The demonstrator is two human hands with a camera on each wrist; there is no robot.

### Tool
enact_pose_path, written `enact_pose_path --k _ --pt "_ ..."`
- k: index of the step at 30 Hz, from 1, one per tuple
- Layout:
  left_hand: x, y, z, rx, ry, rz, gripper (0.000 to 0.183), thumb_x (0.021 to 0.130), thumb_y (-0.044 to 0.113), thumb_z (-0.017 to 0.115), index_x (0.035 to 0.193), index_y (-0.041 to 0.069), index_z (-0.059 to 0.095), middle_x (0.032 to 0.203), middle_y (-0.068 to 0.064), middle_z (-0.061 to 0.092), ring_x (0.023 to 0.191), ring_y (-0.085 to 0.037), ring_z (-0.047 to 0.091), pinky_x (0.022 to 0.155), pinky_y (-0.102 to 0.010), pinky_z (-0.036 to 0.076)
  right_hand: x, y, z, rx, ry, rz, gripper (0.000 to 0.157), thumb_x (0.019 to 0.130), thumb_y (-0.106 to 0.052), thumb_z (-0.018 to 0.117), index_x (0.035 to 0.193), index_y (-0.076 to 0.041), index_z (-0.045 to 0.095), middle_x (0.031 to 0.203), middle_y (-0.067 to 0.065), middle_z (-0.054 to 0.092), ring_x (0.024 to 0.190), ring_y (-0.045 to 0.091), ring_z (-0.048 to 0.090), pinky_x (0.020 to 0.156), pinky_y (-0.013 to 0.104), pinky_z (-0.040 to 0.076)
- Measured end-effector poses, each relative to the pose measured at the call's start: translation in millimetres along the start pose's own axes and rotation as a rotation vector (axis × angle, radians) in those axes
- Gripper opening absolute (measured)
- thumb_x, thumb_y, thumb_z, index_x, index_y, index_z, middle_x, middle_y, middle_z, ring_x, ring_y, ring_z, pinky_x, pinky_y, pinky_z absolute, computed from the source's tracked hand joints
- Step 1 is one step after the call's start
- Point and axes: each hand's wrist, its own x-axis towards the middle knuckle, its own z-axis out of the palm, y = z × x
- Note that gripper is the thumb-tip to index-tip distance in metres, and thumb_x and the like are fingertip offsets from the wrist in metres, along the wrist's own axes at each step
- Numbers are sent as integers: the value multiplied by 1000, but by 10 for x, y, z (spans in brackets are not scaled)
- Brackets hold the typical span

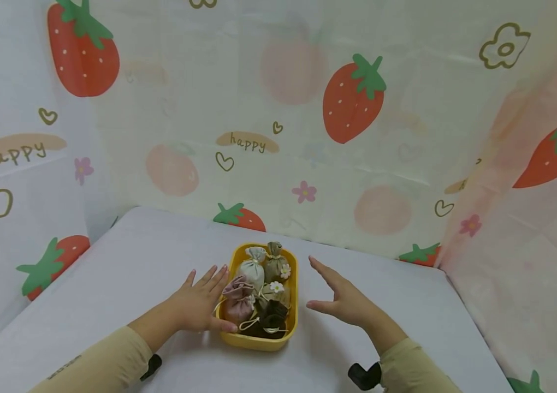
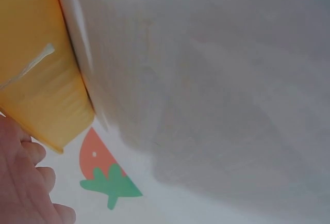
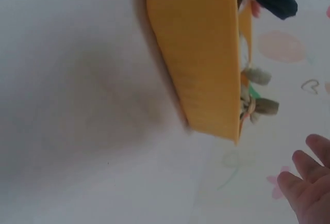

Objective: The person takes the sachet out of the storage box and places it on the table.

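Note:
A yellow tray (image 1: 259,343) on the white table holds several small drawstring pouches. Among them are a pale grey-white pouch (image 1: 253,267), an olive pouch (image 1: 274,265) with a white flower, a mauve pouch (image 1: 238,308) and a black pouch (image 1: 272,315). My left hand (image 1: 200,303) is spread at the tray's left side, thumb and fingertips right at the rim. To the right of the tray, apart from it, my right hand (image 1: 344,297) has thumb and fingers extended with nothing between them. A white cord (image 2: 28,66) hangs over the tray's side in the left wrist view.
The white tabletop (image 1: 170,262) stretches around the tray. Behind and at both sides hangs a pale cloth (image 1: 259,180) printed with strawberries, hearts and flowers. Dark straps show at both wrists, near the light green sleeves (image 1: 106,360).

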Motion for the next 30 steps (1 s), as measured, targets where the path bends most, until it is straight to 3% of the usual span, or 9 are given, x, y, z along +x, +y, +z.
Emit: enact_pose_path --k 9,16,25,30 --pt "16 9 -11 -10 -2 2 121 61 90 30 148 8 7 154 -7 7 140 -28 6 104 -61 9 56 -68 132 148 -134 -67 81 77 -35 72 143 -38 24 143 -8 36 134 16 28 106 44 26" --pt "6 32 -65 -38 -11 15 119 64 87 35 147 6 8 153 -9 8 139 -30 7 104 -61 9 110 -130 221 244 -226 -142 74 80 -23 70 143 -21 31 142 2 39 130 16 37 105 41 27" --pt "-8 22 -46 -29 -8 5 121 63 88 34 147 7 7 153 -7 7 140 -28 6 104 -60 9 176 -144 356 309 -259 -93 68 80 -21 70 140 -13 39 134 10 49 124 18 44 103 38 31" --pt "-2 10 -11 -26 -4 4 121 62 89 31 147 7 6 153 -7 5 140 -28 5 104 -61 9 192 -169 446 342 -263 -100 62 81 -16 70 136 -6 44 127 7 55 118 18 50 99 36 37"
